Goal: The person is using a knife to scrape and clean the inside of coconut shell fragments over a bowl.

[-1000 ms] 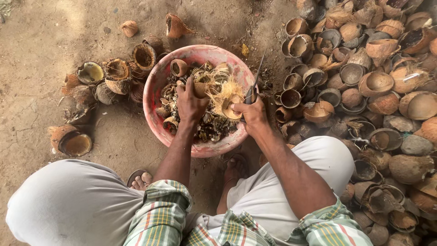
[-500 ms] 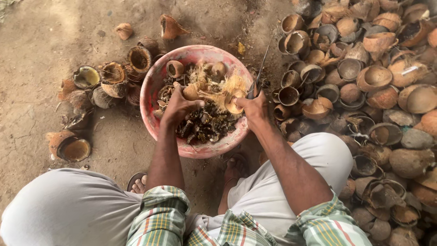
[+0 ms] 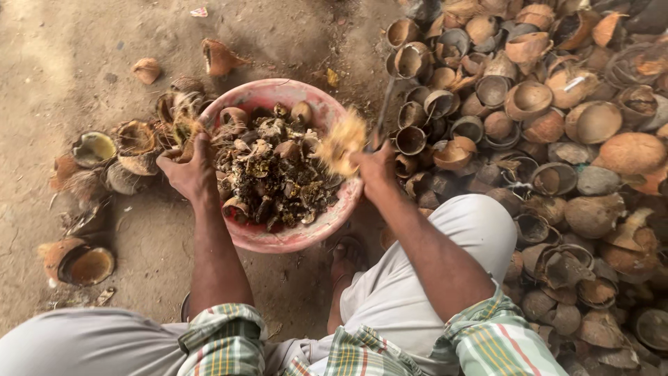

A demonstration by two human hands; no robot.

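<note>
Dirt floor, right hand (image 3: 376,167) gripping knife (image 3: 385,111) (blurred)

1. the floor (image 3: 83,42) is bare packed earth, brown and dusty, with small scraps and pebbles scattered on it.
2. a large heap of empty coconut shell halves (image 3: 557,139) covers the ground at the right side.
3. soft, even daylight falls from above, with no hard shadows.
4. no walls, windows or furniture show.
</note>
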